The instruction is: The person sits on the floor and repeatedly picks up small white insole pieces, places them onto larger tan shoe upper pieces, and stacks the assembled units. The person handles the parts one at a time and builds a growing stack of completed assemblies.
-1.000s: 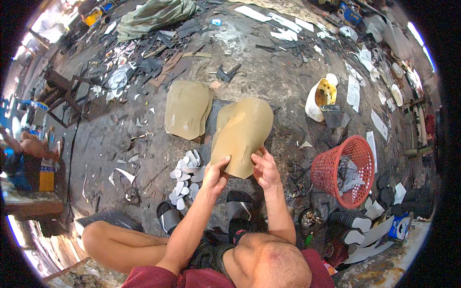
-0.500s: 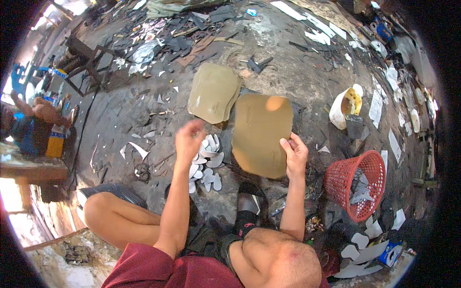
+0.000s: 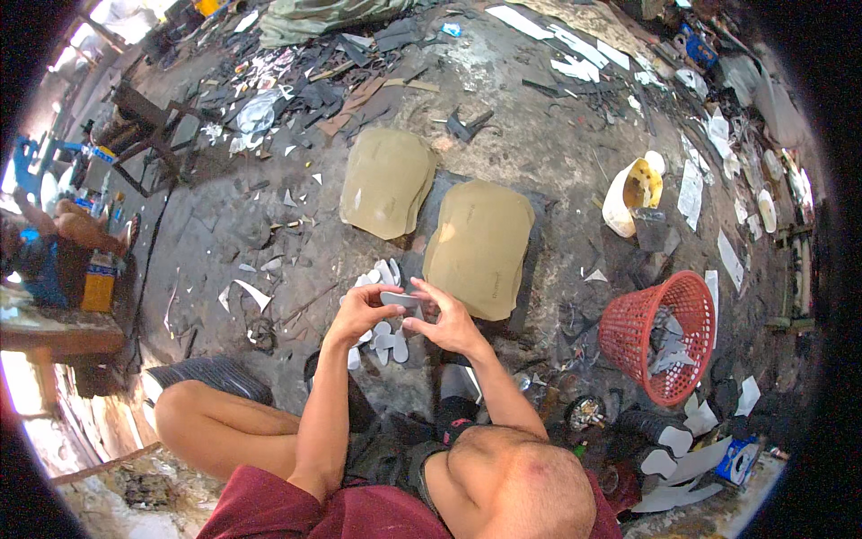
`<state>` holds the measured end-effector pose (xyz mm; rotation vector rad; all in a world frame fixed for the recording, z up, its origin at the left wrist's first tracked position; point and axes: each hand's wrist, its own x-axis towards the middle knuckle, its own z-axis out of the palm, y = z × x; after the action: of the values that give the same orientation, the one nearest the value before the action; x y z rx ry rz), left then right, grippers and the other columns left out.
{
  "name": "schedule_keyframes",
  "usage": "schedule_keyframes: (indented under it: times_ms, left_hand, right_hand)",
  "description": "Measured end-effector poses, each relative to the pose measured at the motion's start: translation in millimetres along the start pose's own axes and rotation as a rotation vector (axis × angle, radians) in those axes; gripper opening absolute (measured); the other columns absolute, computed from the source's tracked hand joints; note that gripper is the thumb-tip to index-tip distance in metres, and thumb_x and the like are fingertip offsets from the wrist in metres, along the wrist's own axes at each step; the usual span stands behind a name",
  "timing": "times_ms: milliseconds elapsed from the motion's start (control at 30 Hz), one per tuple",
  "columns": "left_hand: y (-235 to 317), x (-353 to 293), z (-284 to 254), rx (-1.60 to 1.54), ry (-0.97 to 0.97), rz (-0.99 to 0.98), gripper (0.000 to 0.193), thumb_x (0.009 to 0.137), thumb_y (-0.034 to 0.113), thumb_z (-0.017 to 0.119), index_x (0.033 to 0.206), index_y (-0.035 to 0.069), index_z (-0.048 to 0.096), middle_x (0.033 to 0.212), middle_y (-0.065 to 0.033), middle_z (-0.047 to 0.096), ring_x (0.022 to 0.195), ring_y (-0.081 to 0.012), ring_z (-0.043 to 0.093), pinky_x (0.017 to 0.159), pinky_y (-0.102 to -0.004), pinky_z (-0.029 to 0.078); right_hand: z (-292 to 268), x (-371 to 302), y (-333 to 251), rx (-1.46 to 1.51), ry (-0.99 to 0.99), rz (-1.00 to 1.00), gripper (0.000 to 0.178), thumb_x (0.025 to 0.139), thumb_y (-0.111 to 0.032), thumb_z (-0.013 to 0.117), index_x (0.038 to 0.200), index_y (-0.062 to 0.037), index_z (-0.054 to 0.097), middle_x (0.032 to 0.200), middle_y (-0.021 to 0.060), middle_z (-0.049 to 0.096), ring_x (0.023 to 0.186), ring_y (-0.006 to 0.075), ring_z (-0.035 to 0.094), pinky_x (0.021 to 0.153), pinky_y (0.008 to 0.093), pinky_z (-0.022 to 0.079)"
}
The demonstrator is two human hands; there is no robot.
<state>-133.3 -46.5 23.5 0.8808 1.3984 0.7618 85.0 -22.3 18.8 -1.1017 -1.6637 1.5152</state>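
My left hand [image 3: 363, 313] pinches a small, rounded grey-white cut-out piece [image 3: 397, 299] above a pile of similar pieces [image 3: 384, 344] on the floor. Close by that piece's right end is my right hand [image 3: 447, 321], thumb and fingers apart; whether a fingertip touches it I cannot tell. Just beyond my right hand lies a stack of olive-tan sheets [image 3: 482, 242] with cut, rounded corners. A second stack of such sheets [image 3: 386, 184] lies farther off, to its left. My two hands partly hide the pile.
To the right a red perforated basket [image 3: 620, 332] leans over with grey-white scraps inside. Behind it lies a white container [image 3: 620, 207] with a yellowish inside. A wooden bench [image 3: 63, 332] stands at far left, beside another person's limbs. Scraps litter the floor.
My right hand has let go of the olive-tan sheet, which now lies on the near stack, and has come left to my other hand. My left hand now holds a cut-out piece.
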Motion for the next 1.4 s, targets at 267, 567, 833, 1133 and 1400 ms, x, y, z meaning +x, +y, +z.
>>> schedule_keyframes:
  times_ms: [267, 567, 833, 1133, 1400]
  left_hand:
    - [-11, -5, -1, -0.237, 0.018, -0.221, 0.027, 0.083, 0.006, 0.083, 0.104, -0.001, 0.067, 0.086, -0.0093, 0.073, 0.071, -0.0174, 0.07, 0.066, -0.0301, 0.057]
    - [-24, 11, 35, -0.158, 0.358, 0.319, 0.017, 0.086, 0.0, 0.077, 0.095, 0.005, 0.063, 0.102, -0.0046, 0.07, 0.088, -0.0108, 0.064, 0.073, -0.0255, 0.051]
    - [-5, -9, 61, 0.096, -0.033, 0.281, 0.036, 0.08, 0.003, 0.084, 0.114, 0.003, 0.071, 0.106, -0.0043, 0.074, 0.089, -0.008, 0.066, 0.078, -0.0241, 0.054]
    - [-18, -7, 55, -0.24, -0.326, 0.065, 0.017, 0.086, -0.001, 0.077, 0.103, 0.001, 0.074, 0.098, -0.0102, 0.075, 0.087, -0.0178, 0.072, 0.081, -0.0326, 0.059]
    - [4, 4, 73, -0.482, -0.021, -0.032, 0.03, 0.089, 0.008, 0.077, 0.118, -0.001, 0.071, 0.102, -0.0111, 0.073, 0.088, -0.0185, 0.07, 0.071, -0.0329, 0.06]
  right_hand:
    - [14, -17, -2, -0.639, 0.185, -0.051, 0.035, 0.079, -0.019, 0.075, 0.113, -0.015, 0.071, 0.102, 0.0073, 0.074, 0.092, 0.0328, 0.065, 0.081, 0.0436, 0.054]
    - [25, -21, 0, -0.531, 0.275, -0.155, 0.036, 0.088, -0.032, 0.073, 0.117, -0.0106, 0.073, 0.11, 0.0102, 0.073, 0.099, 0.0341, 0.066, 0.09, 0.0433, 0.053]
    - [-7, -12, 11, 0.158, 0.365, 0.106, 0.026, 0.093, -0.019, 0.072, 0.111, -0.0008, 0.075, 0.099, 0.0095, 0.077, 0.088, 0.0153, 0.072, 0.08, 0.0297, 0.056]
    - [-50, -45, 19, 0.526, 0.085, 0.304, 0.028, 0.092, -0.025, 0.076, 0.114, -0.0071, 0.076, 0.093, 0.0004, 0.073, 0.082, 0.0131, 0.064, 0.076, 0.0277, 0.051]
    - [-113, -45, 36, -0.751, 0.246, -0.066, 0.023, 0.088, -0.034, 0.073, 0.102, -0.0166, 0.078, 0.108, 0.0078, 0.075, 0.107, 0.0304, 0.07, 0.086, 0.0426, 0.055]
